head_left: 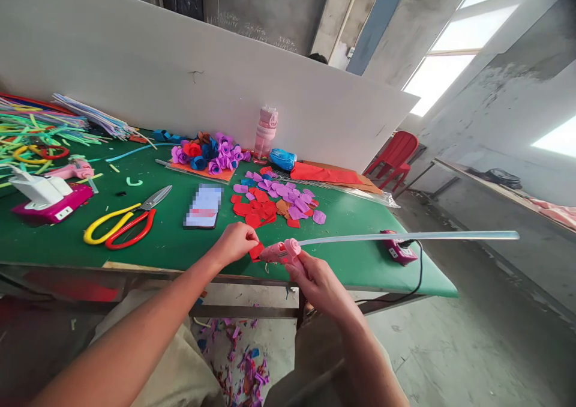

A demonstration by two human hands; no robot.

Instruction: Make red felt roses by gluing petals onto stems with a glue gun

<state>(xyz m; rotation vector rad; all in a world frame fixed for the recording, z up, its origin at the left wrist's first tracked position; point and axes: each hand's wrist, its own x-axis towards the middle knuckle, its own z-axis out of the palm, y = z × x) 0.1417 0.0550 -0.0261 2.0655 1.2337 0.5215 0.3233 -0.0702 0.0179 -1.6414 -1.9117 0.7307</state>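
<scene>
My right hand (315, 276) is wrapped round a pink hot glue gun (279, 251). From the gun's back a long translucent glue stick (405, 236) sticks out far to the right. The nozzle points left at a red paper petal (256, 251), which my left hand (236, 243) pinches at the table's front edge; whether they touch I cannot tell. Just beyond my hands lies a loose pile of red petals (260, 208) and purple petals (294, 194), with a few brown and blue ones among them.
Scissors (130, 218) and a phone (202, 208) lie left. Finished paper flowers (209, 152) sit behind, near a pink bottle (265, 132) and red crepe paper (326, 174). Power strips (398, 248) stand at right and left, the right one with a cord. A white board (180, 65) borders the back.
</scene>
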